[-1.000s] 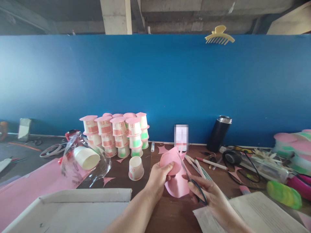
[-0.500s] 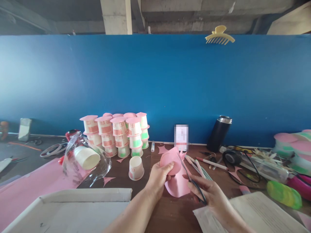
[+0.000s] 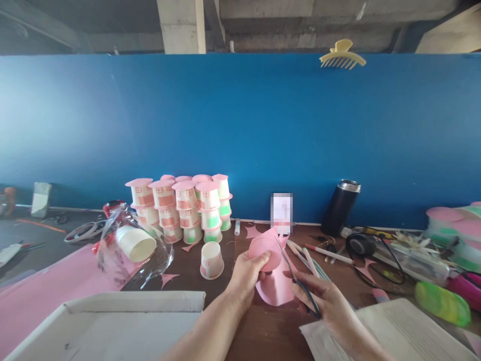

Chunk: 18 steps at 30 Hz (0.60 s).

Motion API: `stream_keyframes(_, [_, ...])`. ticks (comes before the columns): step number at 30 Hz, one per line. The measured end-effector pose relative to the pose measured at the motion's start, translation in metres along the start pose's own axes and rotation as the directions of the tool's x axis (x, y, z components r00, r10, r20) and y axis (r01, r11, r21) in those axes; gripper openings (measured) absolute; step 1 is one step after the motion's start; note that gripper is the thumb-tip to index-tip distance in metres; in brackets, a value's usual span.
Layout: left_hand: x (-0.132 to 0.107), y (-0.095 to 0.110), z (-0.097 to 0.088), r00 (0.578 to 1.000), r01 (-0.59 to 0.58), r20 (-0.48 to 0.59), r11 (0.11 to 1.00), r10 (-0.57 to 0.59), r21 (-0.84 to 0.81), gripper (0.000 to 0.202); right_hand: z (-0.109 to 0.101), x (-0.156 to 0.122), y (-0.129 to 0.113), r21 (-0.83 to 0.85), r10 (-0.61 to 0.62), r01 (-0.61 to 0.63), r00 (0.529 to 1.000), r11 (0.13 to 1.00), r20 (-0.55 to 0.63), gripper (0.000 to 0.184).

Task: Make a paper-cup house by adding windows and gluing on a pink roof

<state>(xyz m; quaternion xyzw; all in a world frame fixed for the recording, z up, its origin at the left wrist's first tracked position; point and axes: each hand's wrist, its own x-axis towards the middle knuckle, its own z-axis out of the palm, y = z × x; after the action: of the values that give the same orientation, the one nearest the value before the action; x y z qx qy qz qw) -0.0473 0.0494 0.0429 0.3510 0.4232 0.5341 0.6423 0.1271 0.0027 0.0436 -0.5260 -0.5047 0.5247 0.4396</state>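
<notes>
Nearest the camera there's a white cardboard box lid (image 3: pixel 112 321) on the left and some printed paper sheets (image 3: pixel 406 331) on the right, both on the brown table (image 3: pixel 263 331). Between them, the left hand (image 3: pixel 246 276) pinches the pink paper (image 3: pixel 274 288), thumb on the round part of it, held just above the tabletop. The right hand (image 3: pixel 326 301) has its fingers curled through the handles of the scissors (image 3: pixel 296 281), with the blades lying across the paper's right edge.

Just left of the hands sits a single paper cup (image 3: pixel 211 260), and further left a crinkly plastic bag (image 3: pixel 131 248) with a cup inside. Right of the hands there's a bunch of pens (image 3: pixel 311 260) and a black tape roll (image 3: pixel 358 244). Behind those, the stack of decorated cups (image 3: pixel 184 208) and a black flask (image 3: pixel 340 208) stand against the blue wall (image 3: pixel 240 125), with a yellow hair clip (image 3: pixel 341 56) on its top edge. Nothing blocks the hands.

Versus a second ago, basically no change: same grips, paper and scissors in the same spot.
</notes>
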Motion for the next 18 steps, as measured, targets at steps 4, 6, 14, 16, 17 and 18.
stream_keyframes(4, [0.0001, -0.0007, 0.0002, 1.0, 0.001, 0.0, 1.0, -0.001, 0.01, 0.039, -0.0023, 0.0021, 0.0042, -0.011, 0.009, -0.008, 0.999, 1.0, 0.043, 0.06])
stream_keyframes(6, [0.0004, -0.0011, 0.0001, 1.0, 0.003, 0.0, 1.0, -0.003, 0.013, 0.039, -0.0028, 0.0026, 0.005, -0.023, 0.013, -0.012, 0.999, 1.0, 0.045, 0.061])
stream_keyframes(14, [0.0007, -0.0006, 0.0005, 1.0, 0.006, -0.004, 1.0, -0.006, 0.011, 0.039, -0.0019, 0.0025, 0.0043, -0.049, 0.005, -0.004, 1.0, 0.999, 0.016, 0.062])
stream_keyframes(16, [0.0006, 0.0001, 0.0007, 1.0, 0.007, -0.004, 1.0, -0.007, 0.009, 0.039, -0.0011, 0.0019, 0.003, -0.057, -0.003, 0.003, 1.0, 0.998, 0.003, 0.061])
stream_keyframes(17, [0.0004, 0.0004, 0.0008, 1.0, 0.007, -0.002, 1.0, -0.007, 0.009, 0.038, -0.0006, 0.0015, 0.0021, -0.066, -0.005, 0.005, 1.0, 0.998, -0.003, 0.06])
stream_keyframes(18, [0.0003, 0.0007, 0.001, 1.0, 0.007, 0.001, 1.0, -0.007, 0.008, 0.038, -0.0001, 0.0013, 0.0012, -0.081, -0.015, 0.013, 1.0, 0.997, -0.021, 0.059])
